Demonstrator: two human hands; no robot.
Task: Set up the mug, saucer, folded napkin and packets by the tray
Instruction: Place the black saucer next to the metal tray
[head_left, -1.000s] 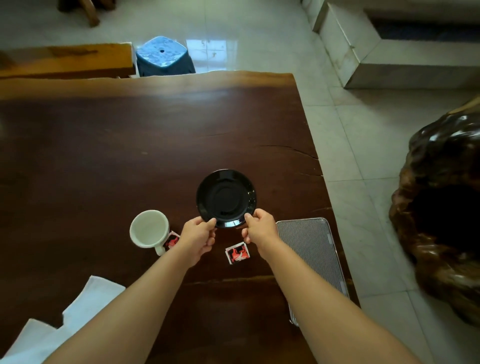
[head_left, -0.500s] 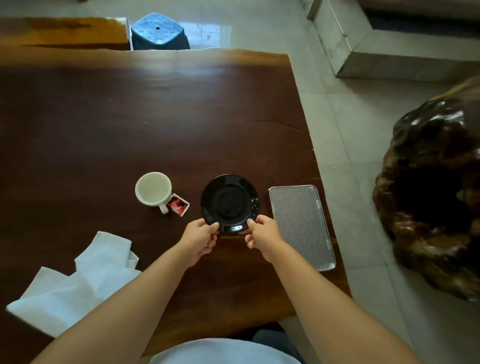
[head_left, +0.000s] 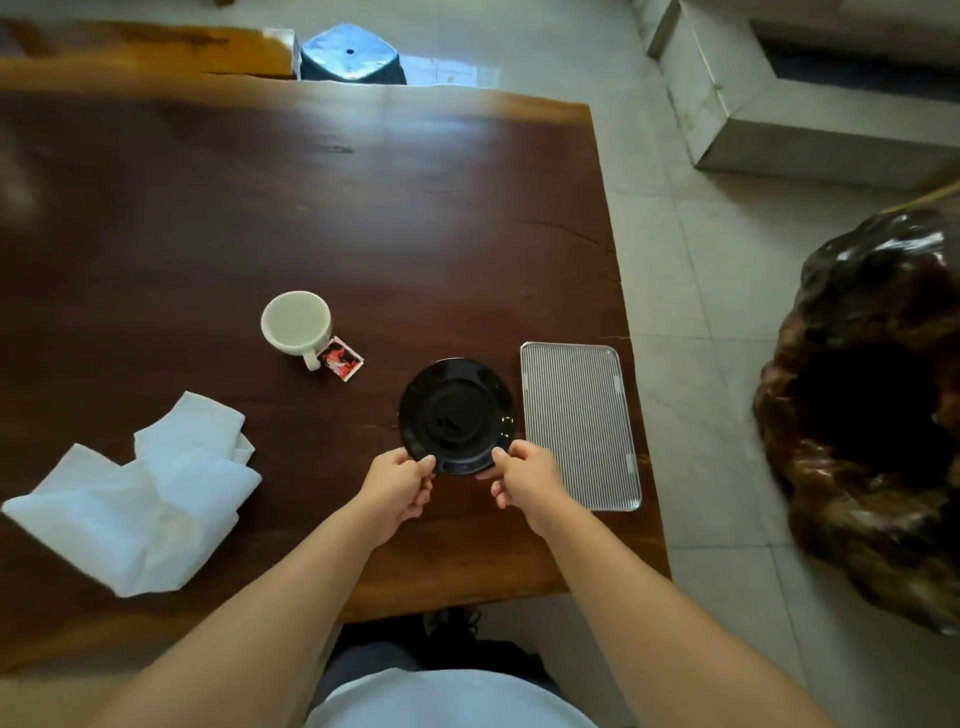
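Note:
The black saucer (head_left: 456, 413) lies just left of the ribbed metal tray (head_left: 577, 423) on the dark wooden table (head_left: 311, 208). My left hand (head_left: 397, 488) pinches the saucer's near-left rim and my right hand (head_left: 524, 475) pinches its near-right rim. A white mug (head_left: 296, 323) stands to the far left of the saucer, its handle toward me. One red and white packet (head_left: 340, 358) lies against the mug's handle. The second packet is hidden. A crumpled white napkin (head_left: 140, 493) lies unfolded at the left.
The table's right edge runs just past the tray, its near edge close to my body. A large dark carved wooden piece (head_left: 878, 415) stands on the tiled floor at the right. A blue stool (head_left: 350, 54) and a wooden bench (head_left: 156, 44) stand beyond the far edge.
Both hands have carried the saucer toward me and to the right, down beside the tray. It now covers the spot where the second packet lay. The mug and napkin have not moved.

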